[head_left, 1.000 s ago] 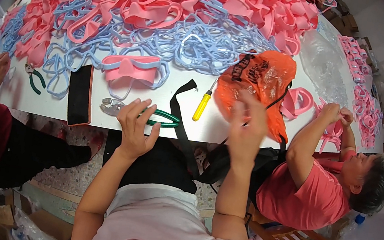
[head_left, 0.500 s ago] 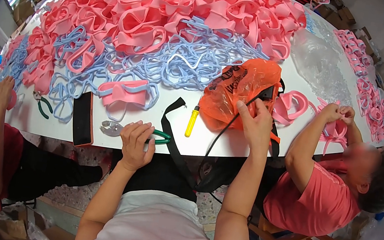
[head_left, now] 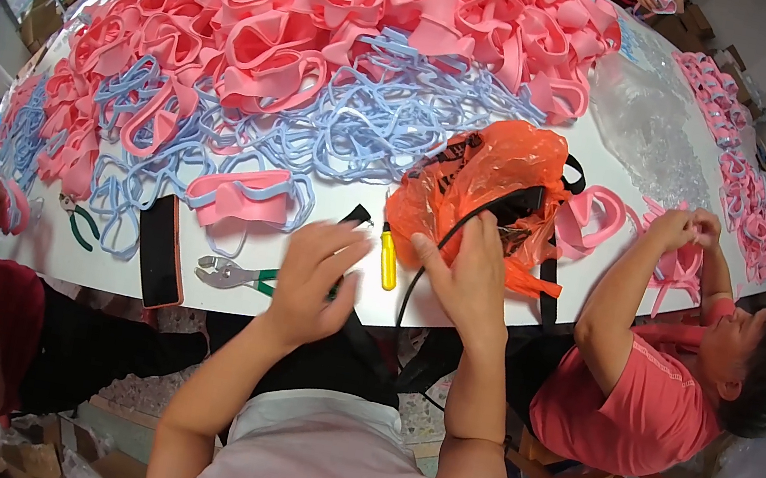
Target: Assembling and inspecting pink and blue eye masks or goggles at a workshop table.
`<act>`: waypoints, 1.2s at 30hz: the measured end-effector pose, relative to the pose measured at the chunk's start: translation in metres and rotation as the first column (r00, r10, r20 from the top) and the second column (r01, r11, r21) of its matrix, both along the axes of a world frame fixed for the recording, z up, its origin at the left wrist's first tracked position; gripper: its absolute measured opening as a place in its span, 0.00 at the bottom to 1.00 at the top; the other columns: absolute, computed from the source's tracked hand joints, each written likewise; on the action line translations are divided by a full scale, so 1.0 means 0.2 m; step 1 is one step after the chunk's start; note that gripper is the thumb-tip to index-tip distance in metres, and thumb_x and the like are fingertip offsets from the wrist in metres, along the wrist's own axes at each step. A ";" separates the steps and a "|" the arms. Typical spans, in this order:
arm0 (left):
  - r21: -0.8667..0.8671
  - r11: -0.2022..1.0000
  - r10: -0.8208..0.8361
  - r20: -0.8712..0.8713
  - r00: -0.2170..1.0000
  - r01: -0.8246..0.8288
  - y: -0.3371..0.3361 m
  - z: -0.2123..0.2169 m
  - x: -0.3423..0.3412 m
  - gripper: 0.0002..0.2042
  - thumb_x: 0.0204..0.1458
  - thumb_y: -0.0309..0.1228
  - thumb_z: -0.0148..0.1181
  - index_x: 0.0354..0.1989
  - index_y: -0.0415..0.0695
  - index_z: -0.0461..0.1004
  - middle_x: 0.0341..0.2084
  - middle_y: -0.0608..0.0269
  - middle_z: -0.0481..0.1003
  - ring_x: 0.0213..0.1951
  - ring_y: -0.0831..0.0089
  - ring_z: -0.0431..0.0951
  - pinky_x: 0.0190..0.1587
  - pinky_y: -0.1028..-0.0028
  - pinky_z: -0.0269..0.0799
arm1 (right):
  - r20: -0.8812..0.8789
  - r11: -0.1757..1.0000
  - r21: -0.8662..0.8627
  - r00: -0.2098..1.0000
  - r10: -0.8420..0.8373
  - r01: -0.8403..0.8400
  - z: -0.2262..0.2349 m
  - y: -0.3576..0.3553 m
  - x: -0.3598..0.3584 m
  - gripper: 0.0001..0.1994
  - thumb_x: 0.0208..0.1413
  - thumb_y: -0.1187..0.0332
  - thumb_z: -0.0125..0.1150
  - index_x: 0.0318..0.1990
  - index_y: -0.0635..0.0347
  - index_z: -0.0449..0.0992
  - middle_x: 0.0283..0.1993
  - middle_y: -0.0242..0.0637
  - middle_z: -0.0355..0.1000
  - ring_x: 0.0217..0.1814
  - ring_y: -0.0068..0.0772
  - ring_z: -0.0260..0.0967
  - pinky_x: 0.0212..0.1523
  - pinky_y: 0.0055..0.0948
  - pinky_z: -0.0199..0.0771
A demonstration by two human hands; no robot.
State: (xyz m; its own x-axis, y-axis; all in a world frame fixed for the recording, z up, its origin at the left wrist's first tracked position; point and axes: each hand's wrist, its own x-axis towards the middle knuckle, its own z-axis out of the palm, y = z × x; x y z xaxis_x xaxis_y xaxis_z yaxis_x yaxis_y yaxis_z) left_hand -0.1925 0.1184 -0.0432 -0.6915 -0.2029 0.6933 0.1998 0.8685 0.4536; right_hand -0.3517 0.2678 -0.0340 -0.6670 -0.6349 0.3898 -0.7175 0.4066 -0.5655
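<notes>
Orange plastic bag [head_left: 492, 192] sits at twelve o'clock of the right hand [head_left: 467, 279], which pinches a black cable [head_left: 442, 249]. Left hand [head_left: 316, 274], fingers loosely spread and holding nothing, hovers over green-handled pliers [head_left: 230, 274].

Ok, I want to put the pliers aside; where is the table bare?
Bare white strip along the near table edge, between the phone and pliers. Farther back it is crowded with pink and blue foam pieces.

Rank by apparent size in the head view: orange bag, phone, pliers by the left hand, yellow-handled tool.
1. Orange bag, clearly largest.
2. Phone.
3. Pliers, partly hidden under the left hand, so their place against the phone is unsure.
4. Yellow-handled tool, smallest.
</notes>
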 end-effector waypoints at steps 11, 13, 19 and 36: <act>0.117 0.980 -0.196 0.669 0.717 0.158 0.06 0.27 -0.91 0.21 0.50 0.35 0.64 0.51 0.39 0.73 0.56 0.40 0.67 0.56 0.43 0.69 0.58 0.58 0.67 | 0.256 0.955 -0.022 0.922 0.291 -0.296 0.03 0.05 -0.03 0.32 0.52 0.55 0.66 0.58 0.68 0.64 0.55 0.58 0.67 0.57 0.61 0.65 0.53 0.47 0.68; 0.157 0.970 -0.242 0.640 0.729 0.184 0.02 0.26 -0.91 0.25 0.49 0.38 0.67 0.53 0.36 0.72 0.55 0.39 0.68 0.55 0.47 0.72 0.57 0.62 0.69 | 0.296 0.969 -0.024 0.924 0.241 -0.245 0.08 0.06 0.00 0.31 0.53 0.58 0.66 0.59 0.68 0.63 0.56 0.57 0.66 0.56 0.61 0.65 0.54 0.46 0.68; 0.846 0.532 -0.567 0.334 0.753 0.025 -0.15 0.18 -0.92 0.26 0.49 0.27 0.68 0.54 0.28 0.69 0.47 0.49 0.74 0.45 0.70 0.76 0.51 0.68 0.72 | 0.329 0.990 -0.125 0.938 0.109 -0.071 0.07 0.09 0.07 0.26 0.55 0.67 0.63 0.58 0.70 0.65 0.53 0.56 0.65 0.53 0.60 0.67 0.54 0.43 0.68; -0.450 0.878 -0.115 0.130 0.985 0.162 -0.19 0.06 -0.75 0.17 0.46 0.32 0.60 0.45 0.40 0.75 0.52 0.59 0.72 0.55 0.60 0.71 0.56 0.61 0.64 | 0.256 0.974 -0.208 0.966 -0.035 0.090 0.01 0.09 0.01 0.14 0.57 0.79 0.55 0.50 0.65 0.75 0.44 0.44 0.71 0.46 0.45 0.71 0.49 0.32 0.70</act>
